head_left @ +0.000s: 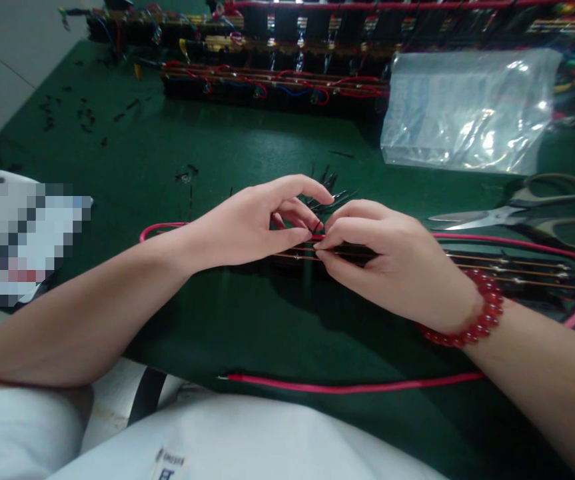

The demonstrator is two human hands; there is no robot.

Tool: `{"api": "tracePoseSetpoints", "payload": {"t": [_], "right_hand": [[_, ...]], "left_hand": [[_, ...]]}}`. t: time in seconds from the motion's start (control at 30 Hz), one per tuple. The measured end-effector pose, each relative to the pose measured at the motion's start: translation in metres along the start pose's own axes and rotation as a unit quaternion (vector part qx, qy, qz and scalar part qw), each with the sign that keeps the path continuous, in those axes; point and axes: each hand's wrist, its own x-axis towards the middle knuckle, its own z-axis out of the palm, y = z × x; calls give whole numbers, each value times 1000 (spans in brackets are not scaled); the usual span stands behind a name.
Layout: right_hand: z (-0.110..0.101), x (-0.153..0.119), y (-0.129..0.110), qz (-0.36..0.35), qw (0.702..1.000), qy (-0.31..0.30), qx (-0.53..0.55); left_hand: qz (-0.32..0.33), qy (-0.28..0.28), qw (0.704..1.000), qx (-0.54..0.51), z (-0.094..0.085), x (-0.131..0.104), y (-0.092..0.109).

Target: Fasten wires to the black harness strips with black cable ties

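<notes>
My left hand reaches in from the left, its index finger raised and curved. Its thumb and other fingertips come close together at the red cable; what lies between them is too small to make out. Facing it, my right hand has thumb and index finger pinched on what looks like a thin black cable tie. Beneath both hands lies a long black strip assembly with thin copper-coloured rods; its middle is partly hidden. Just behind the fingertips is a pile of loose black cable ties.
Scissors lie right of my right hand. A clear plastic bag and wired assemblies occupy the back of the green table. A red wire runs along the front; a white object sits left, with black scraps behind.
</notes>
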Motion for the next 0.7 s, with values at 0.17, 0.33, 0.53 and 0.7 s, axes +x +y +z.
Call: {"api": "tracePoseSetpoints", "payload": {"t": [0.17, 0.33, 0.53, 0.7], "right_hand": [[-2, 1, -3, 12, 1000, -8, -3], [-3, 2, -5, 29, 1000, -7, 4], [-2, 2, -3, 26, 1000, -4, 7], [-1, 3, -2, 41, 999, 6, 23]], "left_hand": [[0, 20, 999, 31, 3, 0, 2], [22, 44, 997, 60, 3, 0, 1], [45, 52, 991, 119, 1, -1, 3], [43, 60, 989, 126, 2, -2, 3]]}}
